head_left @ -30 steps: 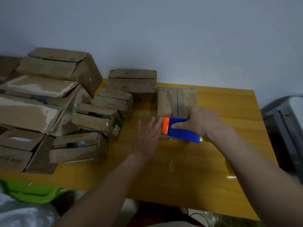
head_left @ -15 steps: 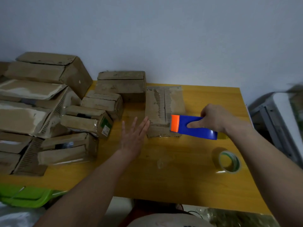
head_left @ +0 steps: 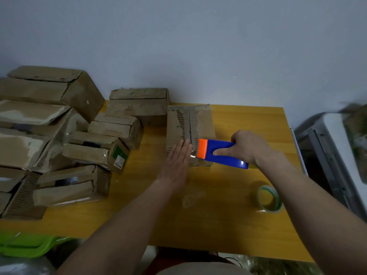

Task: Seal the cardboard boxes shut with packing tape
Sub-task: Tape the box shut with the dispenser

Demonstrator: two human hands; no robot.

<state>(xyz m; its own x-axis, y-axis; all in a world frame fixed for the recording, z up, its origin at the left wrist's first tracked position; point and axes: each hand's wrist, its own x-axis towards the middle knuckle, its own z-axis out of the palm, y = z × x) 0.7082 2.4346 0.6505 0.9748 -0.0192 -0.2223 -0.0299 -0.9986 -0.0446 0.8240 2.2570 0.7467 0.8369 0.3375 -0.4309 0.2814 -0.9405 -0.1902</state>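
Observation:
A worn cardboard box [head_left: 189, 124] with torn, ribbed top flaps stands in the middle of the yellow wooden table [head_left: 228, 225]. My right hand [head_left: 248, 146] grips a blue tape dispenser with an orange head [head_left: 220, 153], held at the box's near right corner. My left hand [head_left: 176, 161] lies flat with straight fingers against the box's near left part, fingertips close to the dispenser's orange head. A roll of clear tape with a green core [head_left: 270, 198] lies flat on the table at the right.
Several battered cardboard boxes [head_left: 95, 149] are piled on the table's left half, some stacked, with one more [head_left: 139, 104] at the back by the wall. A green plastic bin [head_left: 25, 249] sits below the table's left front edge. A grey-white appliance [head_left: 333, 155] stands right of the table.
My left hand has moved forward and right onto the box. My right hand with the dispenser has come back left to the box's near corner. The view has shifted, showing the tape roll.

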